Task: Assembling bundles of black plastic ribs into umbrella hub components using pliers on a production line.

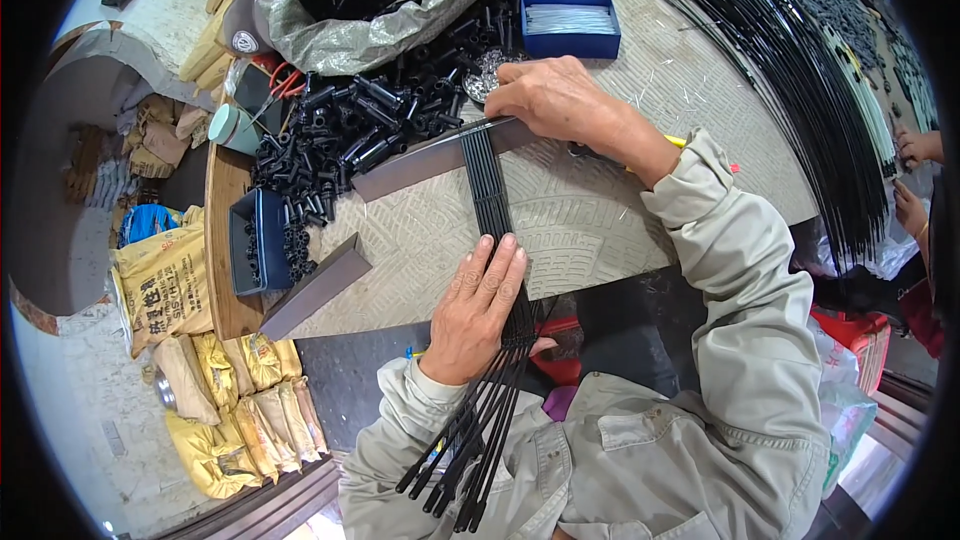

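Observation:
A flat row of thin black rods (487, 175) runs from a metal bar (420, 162) on the board toward my body, its near ends fanned out over my lap. My left hand (472, 312) lies across the rods at the board's near edge, fingers stretched on top and a thumb tip showing at the right. At the far ends of the rods, my right hand (555, 98) is closed with bent fingers over the bar. What its fingertips pinch is hidden. Just beyond them sits a round dish of small silvery parts (484, 75).
Black tubular parts (370, 115) are heaped at the back left below an open woven sack (350, 45). A blue box of white strips (570, 25) stands at the back. Long black rods (790, 70) fan along the right, near another person's hands (912, 208). A second metal bar (318, 285) lies front left.

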### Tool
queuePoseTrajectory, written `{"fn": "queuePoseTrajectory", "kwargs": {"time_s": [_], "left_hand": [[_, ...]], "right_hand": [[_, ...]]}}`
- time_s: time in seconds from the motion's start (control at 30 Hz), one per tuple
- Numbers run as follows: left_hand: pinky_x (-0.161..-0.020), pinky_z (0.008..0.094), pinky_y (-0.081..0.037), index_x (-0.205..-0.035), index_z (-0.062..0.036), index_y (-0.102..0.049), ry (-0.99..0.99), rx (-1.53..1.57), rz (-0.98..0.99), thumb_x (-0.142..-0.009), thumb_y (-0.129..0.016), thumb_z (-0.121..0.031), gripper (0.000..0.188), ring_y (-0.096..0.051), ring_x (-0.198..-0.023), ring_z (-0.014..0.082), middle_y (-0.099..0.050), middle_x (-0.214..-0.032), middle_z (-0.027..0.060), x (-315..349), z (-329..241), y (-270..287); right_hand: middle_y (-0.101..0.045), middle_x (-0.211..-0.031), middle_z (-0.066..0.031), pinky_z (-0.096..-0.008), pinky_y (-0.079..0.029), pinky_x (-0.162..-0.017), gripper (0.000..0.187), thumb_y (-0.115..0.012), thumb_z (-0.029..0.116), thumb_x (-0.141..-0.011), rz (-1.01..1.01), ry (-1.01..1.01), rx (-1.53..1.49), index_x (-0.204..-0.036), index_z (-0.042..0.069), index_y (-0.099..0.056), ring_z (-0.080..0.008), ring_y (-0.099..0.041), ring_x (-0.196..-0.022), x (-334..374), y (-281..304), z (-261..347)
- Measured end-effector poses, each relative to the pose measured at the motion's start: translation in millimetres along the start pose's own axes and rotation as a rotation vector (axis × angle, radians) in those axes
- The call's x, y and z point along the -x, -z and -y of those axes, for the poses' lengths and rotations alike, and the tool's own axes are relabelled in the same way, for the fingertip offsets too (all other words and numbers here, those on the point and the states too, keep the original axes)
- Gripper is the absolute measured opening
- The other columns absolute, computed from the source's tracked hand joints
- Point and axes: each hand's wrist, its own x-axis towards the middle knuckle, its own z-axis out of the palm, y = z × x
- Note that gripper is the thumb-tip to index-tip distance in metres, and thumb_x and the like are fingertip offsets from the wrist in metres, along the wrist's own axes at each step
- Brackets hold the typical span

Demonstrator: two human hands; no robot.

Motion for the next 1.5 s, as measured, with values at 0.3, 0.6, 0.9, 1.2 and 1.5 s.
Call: {"fn": "queuePoseTrajectory", "kwargs": {"time_s": [0.3, 0.6, 0.9, 1.2, 1.5], "left_hand": [[-0.1, 0.0452, -0.029, -0.129, -0.0009, -0.039, -0.001, -0.025, 0.007, -0.066, -0.063, -0.057, 0.088, -0.031, -0.126, 0.0355, -0.036, -0.135, 0.0166, 0.2, -1.0, -4.3], [-0.099, 0.0447, -0.031, -0.128, -0.001, -0.039, -0.008, -0.022, -0.007, -0.066, -0.062, -0.058, 0.088, -0.032, -0.126, 0.0356, -0.036, -0.135, 0.0156, -2.4, -3.2, -7.0], [-0.102, 0.0368, -0.032, -0.129, -0.0007, -0.037, -0.045, -0.1, -0.099, -0.068, -0.062, -0.048, 0.081, -0.032, -0.126, 0.0321, -0.035, -0.135, 0.0136, -11.6, 8.5, -6.4], [-0.102, 0.0337, -0.032, -0.127, -0.0015, -0.039, -0.09, -0.18, -0.184, -0.072, -0.049, -0.004, 0.056, -0.033, -0.126, 0.0287, -0.036, -0.136, 0.0107, -7.7, 10.9, -13.3], [-0.103, 0.0339, -0.031, -0.131, -0.0023, -0.034, -0.103, -0.205, -0.229, -0.065, -0.065, -0.047, 0.086, -0.029, -0.128, 0.0294, -0.033, -0.137, 0.0118, -2.9, 17.9, -24.8]], "right_hand": [[-0.061, -0.083, -0.0091, -0.0362, -0.047, -0.063, 0.012, -0.055, 0.005, -0.072, -0.017, -0.049, -0.05, -0.08, 0.009, -0.063, -0.0268, -0.06, -0.084, -0.7, -16.2, 1.7], [-0.055, -0.082, -0.0064, -0.0359, -0.042, -0.069, 0.008, -0.057, 0.013, -0.077, 0.006, 0.007, 0.016, -0.077, 0.005, -0.059, -0.0254, -0.053, -0.079, 5.4, -10.0, -19.1], [-0.061, -0.08, -0.0118, -0.0346, -0.047, -0.069, 0.01, -0.061, 0.013, -0.076, -0.344, -0.248, 0.089, -0.081, 0.005, -0.065, -0.0289, -0.059, -0.077, -12.0, 31.4, -84.6], [-0.058, -0.071, -0.0123, -0.0388, -0.046, -0.064, 0.004, -0.056, 0.002, -0.065, 0.031, -0.12, 0.447, -0.068, 0.005, -0.057, -0.0306, -0.058, -0.073, -29.1, 37.1, -125.3], [-0.061, -0.067, -0.0135, -0.0394, -0.048, -0.06, 0.005, -0.058, 0.01, -0.065, -0.064, -0.143, 0.546, -0.067, 0.007, -0.062, -0.032, -0.059, -0.067, -25.5, 28.3, -124.5]]}}
